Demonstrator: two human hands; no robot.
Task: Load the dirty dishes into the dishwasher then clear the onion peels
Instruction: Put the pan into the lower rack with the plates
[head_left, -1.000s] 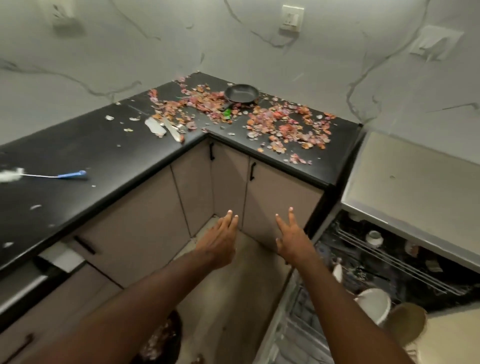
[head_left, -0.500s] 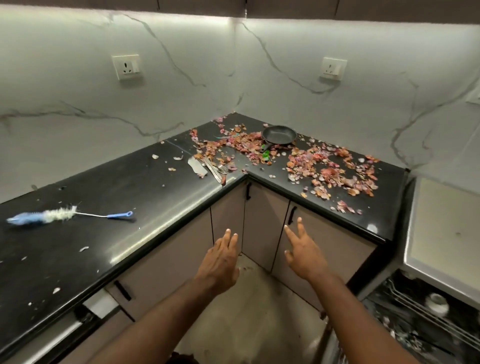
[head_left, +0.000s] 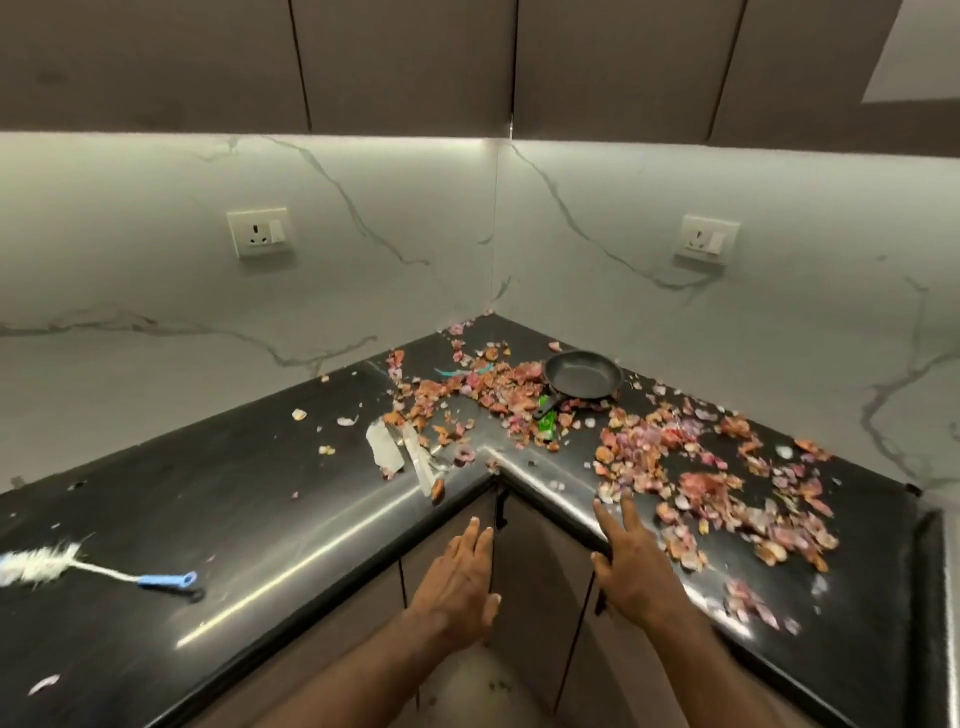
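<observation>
Pink and orange onion peels (head_left: 696, 483) lie scattered over the corner and right arm of the black L-shaped counter (head_left: 260, 509). A small black frying pan (head_left: 584, 375) sits among them near the back wall, its handle pointing forward. Some cutlery and a flat silver blade (head_left: 415, 457) lie by the inner corner. My left hand (head_left: 457, 582) hovers with straight fingers in front of the counter's inner corner, holding nothing. My right hand (head_left: 631, 561) reaches over the counter's front edge, fingers spread, just short of the peels. The dishwasher is out of view.
A white bottle brush with a blue handle (head_left: 93, 569) lies on the left counter. A green packet (head_left: 545, 423) sits by the pan handle. Brown cabinet doors (head_left: 540, 571) stand below the counter, wall cabinets above, and two sockets (head_left: 258, 239) are set in the marble backsplash.
The view has tilted up and away from the open dishwasher, which has dropped out of sight. Both hands have risen toward the counter; the right hand now reaches over its front edge.
</observation>
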